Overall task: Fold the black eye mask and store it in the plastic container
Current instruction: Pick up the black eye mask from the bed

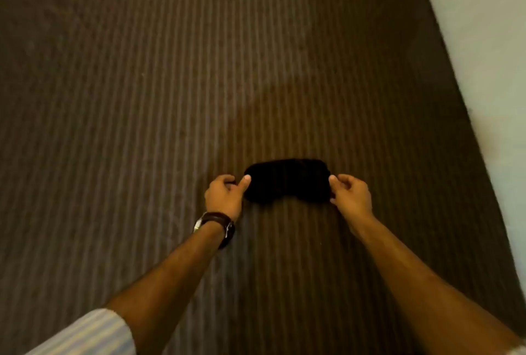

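Observation:
The black eye mask [287,180] lies flat and spread out on a brown striped bed sheet [170,98], a little right of the middle of the view. My left hand [225,193] pinches its left end between thumb and fingers. My right hand [351,193] pinches its right end the same way. The mask's strap is not visible. No plastic container is in view.
The striped sheet covers nearly the whole view. Its right edge runs diagonally from top middle to lower right, with a pale floor [489,41] beyond it. I wear a brown-strapped watch [219,225] on the left wrist and a striped sleeve [91,334] on the left arm.

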